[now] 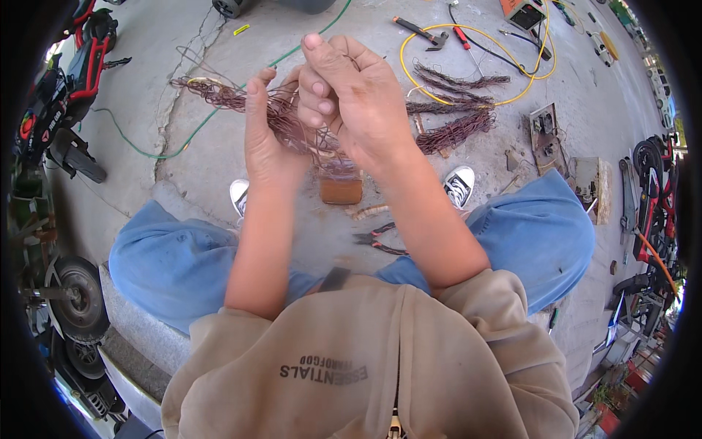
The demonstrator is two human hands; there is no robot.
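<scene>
A tangled bundle of thin brown copper wire (281, 124) is gripped by my left hand (267, 146), its thumb up and its fingers behind the strands. Loose ends of the bundle stick out to the left. My right hand (365, 99) is closed just above the bundle's right part, fingers curled in and thumb along them; what it pinches, if anything, is hidden. Under the hands a brown block (341, 192) rests on the concrete, wire above it. Pliers (380, 239) with red and black handles lie between my knees. To the right lie more brown wire bundles (457, 132).
Beyond the bundles are a hammer (423, 33), a red-handled screwdriver (462, 38) and a looped yellow cable (406, 62). An orange-sided box (525, 14) stands farther off. A rusty metal case (547, 139) is at right. A green hose (194, 135) crosses the ground; motorbikes (80, 88) flank the left.
</scene>
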